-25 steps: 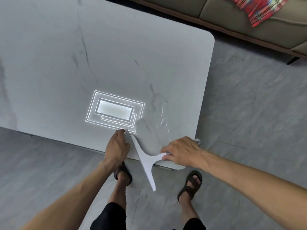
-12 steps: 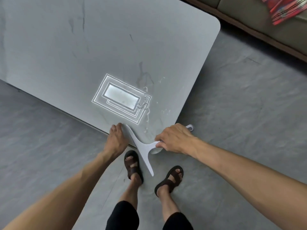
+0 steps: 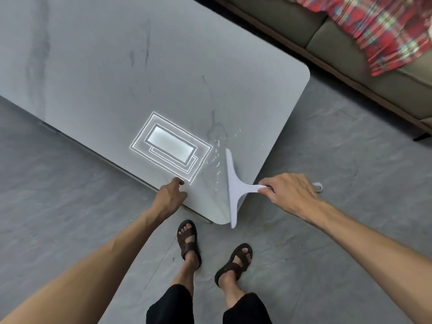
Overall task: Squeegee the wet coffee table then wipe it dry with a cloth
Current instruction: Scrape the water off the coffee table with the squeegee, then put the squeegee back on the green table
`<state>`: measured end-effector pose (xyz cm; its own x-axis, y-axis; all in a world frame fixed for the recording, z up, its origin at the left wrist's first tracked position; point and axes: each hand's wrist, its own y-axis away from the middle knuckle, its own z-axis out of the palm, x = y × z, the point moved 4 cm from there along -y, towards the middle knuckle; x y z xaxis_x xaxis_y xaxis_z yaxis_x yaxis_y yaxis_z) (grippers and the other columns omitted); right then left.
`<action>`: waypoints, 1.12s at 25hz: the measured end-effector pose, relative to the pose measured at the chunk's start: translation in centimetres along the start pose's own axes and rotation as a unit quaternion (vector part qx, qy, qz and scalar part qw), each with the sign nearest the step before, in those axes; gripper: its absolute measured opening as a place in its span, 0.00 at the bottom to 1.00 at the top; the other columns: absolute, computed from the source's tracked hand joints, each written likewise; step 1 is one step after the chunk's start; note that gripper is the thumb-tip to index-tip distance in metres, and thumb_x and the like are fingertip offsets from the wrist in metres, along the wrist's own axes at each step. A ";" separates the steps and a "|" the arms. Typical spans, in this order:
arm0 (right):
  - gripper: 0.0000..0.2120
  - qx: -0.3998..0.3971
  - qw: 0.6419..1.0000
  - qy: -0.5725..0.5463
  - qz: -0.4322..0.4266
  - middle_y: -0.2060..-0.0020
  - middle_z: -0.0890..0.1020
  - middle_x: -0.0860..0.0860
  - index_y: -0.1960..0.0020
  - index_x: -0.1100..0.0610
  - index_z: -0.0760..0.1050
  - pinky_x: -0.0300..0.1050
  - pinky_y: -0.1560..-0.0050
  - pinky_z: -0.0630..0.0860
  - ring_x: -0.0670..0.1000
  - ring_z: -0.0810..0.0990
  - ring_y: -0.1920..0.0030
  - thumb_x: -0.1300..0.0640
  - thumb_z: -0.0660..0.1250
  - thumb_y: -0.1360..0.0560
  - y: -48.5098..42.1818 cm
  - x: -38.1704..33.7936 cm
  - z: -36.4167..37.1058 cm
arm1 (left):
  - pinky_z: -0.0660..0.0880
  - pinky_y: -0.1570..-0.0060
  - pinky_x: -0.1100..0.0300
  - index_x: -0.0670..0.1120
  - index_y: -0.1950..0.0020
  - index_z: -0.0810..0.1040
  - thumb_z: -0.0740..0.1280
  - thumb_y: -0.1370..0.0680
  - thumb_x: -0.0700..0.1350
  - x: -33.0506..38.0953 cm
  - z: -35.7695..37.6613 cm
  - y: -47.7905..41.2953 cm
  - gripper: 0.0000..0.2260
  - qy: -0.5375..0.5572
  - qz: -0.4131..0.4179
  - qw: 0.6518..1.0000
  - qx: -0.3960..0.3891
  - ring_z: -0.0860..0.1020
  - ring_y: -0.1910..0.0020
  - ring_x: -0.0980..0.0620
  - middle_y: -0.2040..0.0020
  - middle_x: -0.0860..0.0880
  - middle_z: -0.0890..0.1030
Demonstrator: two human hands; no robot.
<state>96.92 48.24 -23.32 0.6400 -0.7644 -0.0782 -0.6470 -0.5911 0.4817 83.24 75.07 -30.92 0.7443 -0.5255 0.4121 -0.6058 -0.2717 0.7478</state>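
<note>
Coffee table (image 3: 163,66) lies bare beyond squeegee (image 3: 232,183)

Your white T-shaped squeegee (image 3: 235,185) sits blade-down on the near corner of the grey, marble-veined coffee table (image 3: 117,66), right of centre in the frame. The blade runs up the picture, its lower tip overhanging the rounded corner. Your right hand (image 3: 289,195) grips the handle. Water beads (image 3: 217,160) glisten just left of the blade.
</note>
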 end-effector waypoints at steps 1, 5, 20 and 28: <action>0.15 0.007 0.999 -0.004 0.045 0.60 0.84 0.49 0.50 0.44 0.78 0.46 0.64 0.65 0.55 0.81 0.58 0.39 0.57 0.23 0.8 0.1 -0.9 | 0.74 0.48 0.55 0.43 0.32 0.70 0.62 0.23 0.41 0.7 -1.1 1.1 0.18 0.012 0.009 1.000 -0.003 0.77 0.44 0.42 0.39 0.40 0.78; 0.13 -0.063 0.980 -0.093 0.166 0.56 0.83 0.54 0.51 0.50 0.77 0.48 0.60 0.70 0.60 0.79 0.55 0.45 0.56 0.21 3.1 -0.7 -4.4 | 0.75 0.49 0.56 0.44 0.36 0.74 0.62 0.23 0.42 3.7 -5.6 6.6 0.15 0.064 0.027 0.998 0.009 0.78 0.45 0.45 0.40 0.43 0.80; 0.05 -0.332 0.758 -0.561 -0.030 0.63 0.80 0.58 0.56 0.64 0.75 0.39 0.65 0.77 0.52 0.80 0.64 0.64 0.63 0.22 18.7 -13.1 -14.0 | 0.77 0.64 0.64 0.42 0.45 0.78 0.70 0.25 0.50 13.0 2.8 41.7 0.14 0.420 -0.021 0.895 0.147 0.80 0.63 0.54 0.55 0.46 0.82; 0.05 -0.442 0.788 -0.404 -0.146 0.69 0.76 0.56 0.58 0.64 0.73 0.38 0.67 0.78 0.49 0.77 0.69 0.66 0.65 0.23 40.1 -20.8 -2.9 | 0.77 0.66 0.64 0.48 0.56 0.81 0.75 0.31 0.42 4.7 22.3 60.4 0.07 0.513 -0.154 0.801 0.269 0.81 0.64 0.53 0.61 0.48 0.84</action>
<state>58.92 41.17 0.18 0.0056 -0.7540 -0.6568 0.2484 -0.6352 0.7313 43.89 38.22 4.55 0.5540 0.4961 0.6686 -0.1768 -0.7146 0.6768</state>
